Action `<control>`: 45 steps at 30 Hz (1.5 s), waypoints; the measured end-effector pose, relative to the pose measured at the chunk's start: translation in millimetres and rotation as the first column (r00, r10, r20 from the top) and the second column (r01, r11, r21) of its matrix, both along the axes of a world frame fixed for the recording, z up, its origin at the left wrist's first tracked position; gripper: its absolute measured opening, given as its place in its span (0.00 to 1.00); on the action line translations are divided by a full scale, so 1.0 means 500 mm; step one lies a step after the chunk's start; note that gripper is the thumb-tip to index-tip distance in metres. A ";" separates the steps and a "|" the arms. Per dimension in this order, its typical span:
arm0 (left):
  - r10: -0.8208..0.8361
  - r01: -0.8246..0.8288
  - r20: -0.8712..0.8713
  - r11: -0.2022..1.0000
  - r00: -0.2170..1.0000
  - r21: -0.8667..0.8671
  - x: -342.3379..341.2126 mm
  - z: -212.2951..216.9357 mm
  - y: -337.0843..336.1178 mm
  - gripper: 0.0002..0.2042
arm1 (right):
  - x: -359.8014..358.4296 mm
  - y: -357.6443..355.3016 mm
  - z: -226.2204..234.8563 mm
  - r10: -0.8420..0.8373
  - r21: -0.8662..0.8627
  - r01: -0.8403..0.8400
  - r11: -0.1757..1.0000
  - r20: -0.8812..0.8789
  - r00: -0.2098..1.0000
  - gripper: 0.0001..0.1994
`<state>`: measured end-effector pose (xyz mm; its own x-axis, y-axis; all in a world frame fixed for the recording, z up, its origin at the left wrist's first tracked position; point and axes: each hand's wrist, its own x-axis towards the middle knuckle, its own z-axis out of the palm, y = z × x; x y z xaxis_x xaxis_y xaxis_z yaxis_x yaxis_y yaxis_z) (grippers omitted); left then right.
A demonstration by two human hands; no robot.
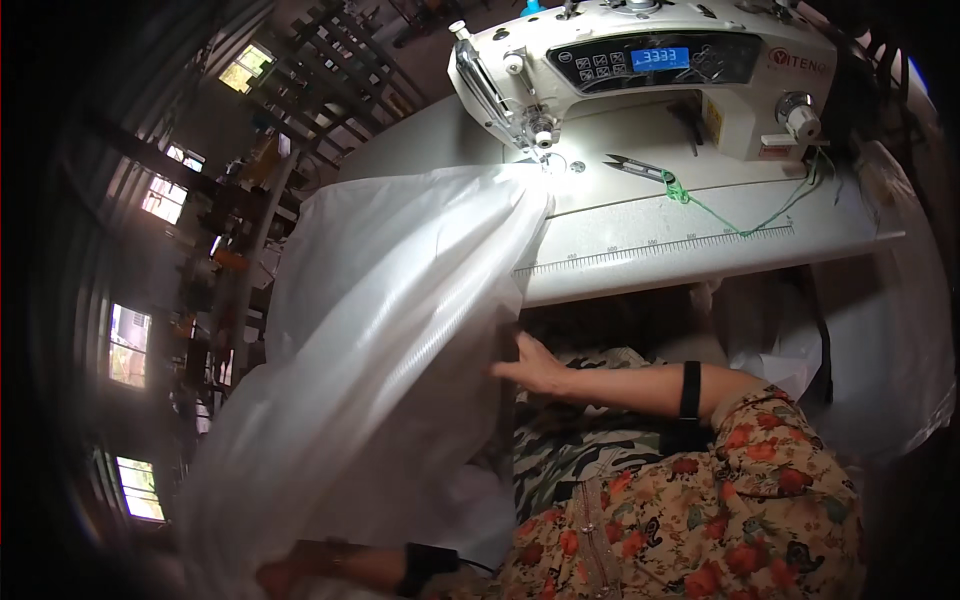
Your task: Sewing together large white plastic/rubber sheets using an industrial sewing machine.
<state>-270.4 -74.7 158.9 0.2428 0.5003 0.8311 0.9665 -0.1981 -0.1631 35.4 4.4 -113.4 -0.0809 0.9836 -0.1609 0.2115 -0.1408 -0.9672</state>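
Note:
A large sheet of thin white fabric (370,300) hangs from the sewing machine's lit needle area down to the left, spreading across my lap side. At the bottom left my left hand (292,570), dim and slightly blurred, is closed on the lower part of the fabric. My right hand (535,368) is beside the fabric's right edge, below the table's front, with thumb and fingers apart. The white sewing machine (640,75) has a lit panel, and its presser foot is washed out by the lamp's glare.
Small thread snips (640,168) with a green cord (725,228) lie on the table, right of the needle. A ruler scale (660,245) runs along the white tabletop (620,275). Pale translucent material (890,330) hangs at the right. Dark racks (325,80) stand at the far left.

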 end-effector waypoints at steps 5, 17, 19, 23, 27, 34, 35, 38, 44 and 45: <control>0.372 -0.187 -0.317 0.853 0.872 0.488 -0.115 0.239 -0.001 0.19 | -0.021 0.075 -0.039 -0.220 0.011 0.226 0.974 -0.194 0.956 0.46; 0.667 -0.559 -0.677 0.704 0.310 0.438 -0.244 0.301 0.091 0.19 | 0.090 -0.157 0.165 0.628 0.307 -0.563 0.767 -0.535 0.565 0.24; 0.618 -0.575 -0.750 0.711 0.237 0.404 -0.266 0.197 0.107 0.19 | 0.100 -0.174 0.179 0.631 0.370 -0.541 0.755 -0.634 0.447 0.23; 0.352 -0.770 -0.842 0.629 0.409 -0.111 -0.255 -0.033 0.111 0.17 | 0.083 -0.193 0.128 0.453 0.221 -0.430 0.875 -0.685 0.570 0.22; 0.349 -0.632 -0.551 0.182 0.758 -0.753 -0.140 -0.184 0.100 0.16 | 0.071 -0.199 0.038 0.229 -0.023 -0.302 0.953 -0.598 0.768 0.22; -0.137 0.469 0.509 0.636 0.850 -0.612 0.199 -0.235 0.092 0.09 | 0.105 -0.230 0.067 -0.090 -0.141 0.014 0.990 -0.551 0.830 0.20; -0.136 0.584 0.643 0.586 0.754 -0.562 0.243 -0.244 0.092 0.09 | 0.122 -0.232 0.088 -0.031 -0.108 -0.023 0.994 -0.473 0.881 0.20; -0.244 0.550 0.533 0.632 0.810 -0.546 0.316 -0.259 0.112 0.09 | 0.169 -0.261 0.141 0.127 -0.063 -0.161 0.985 -0.370 0.921 0.19; -0.268 0.456 0.456 0.808 0.849 -0.373 0.323 -0.302 0.133 0.12 | 0.281 -0.277 0.115 0.041 -0.296 0.008 0.955 0.161 0.986 0.20; -0.250 0.433 0.419 0.792 0.873 -0.431 0.319 -0.315 0.130 0.12 | 0.299 -0.272 0.112 -0.002 -0.269 0.045 0.962 0.161 0.987 0.20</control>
<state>-110.7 -9.5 1.6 0.2428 0.7985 0.5508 0.7944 -0.4896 0.3596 185.0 -131.4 -57.2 -0.0105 0.9027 -0.4302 0.3516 -0.3994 -0.8467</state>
